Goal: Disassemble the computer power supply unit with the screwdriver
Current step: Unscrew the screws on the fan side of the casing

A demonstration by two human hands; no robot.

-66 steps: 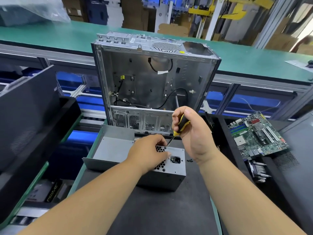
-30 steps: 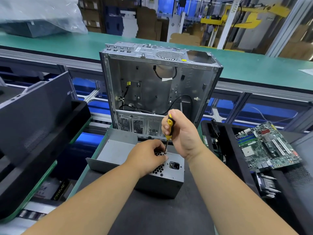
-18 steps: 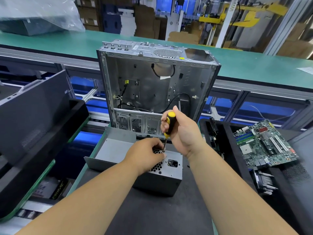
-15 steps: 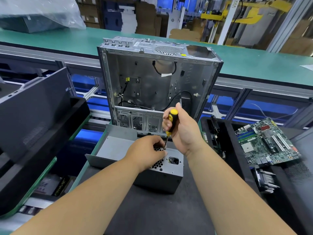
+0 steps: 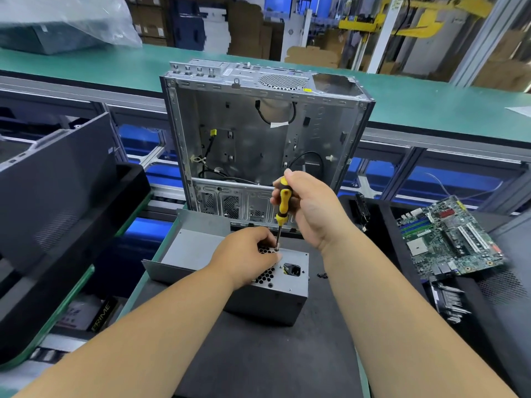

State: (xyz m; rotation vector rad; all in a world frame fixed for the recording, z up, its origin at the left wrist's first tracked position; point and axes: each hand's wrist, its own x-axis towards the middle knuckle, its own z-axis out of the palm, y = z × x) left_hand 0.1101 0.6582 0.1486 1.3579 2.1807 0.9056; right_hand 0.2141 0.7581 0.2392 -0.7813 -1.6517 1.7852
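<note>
While the left hand (image 5: 247, 254) steadies the power supply unit (image 5: 270, 294), the right hand (image 5: 313, 208) grips the screwdriver (image 5: 283, 205) on a screw; casing looks closed, so most disassembly remains.

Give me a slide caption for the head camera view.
Right hand drives a screwdriver into the power supply unit while the left hand steadies it.

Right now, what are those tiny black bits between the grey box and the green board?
In the head view, a few small dark screws lie on the black mat, close beside the power supply, well short of the motherboard.
</note>
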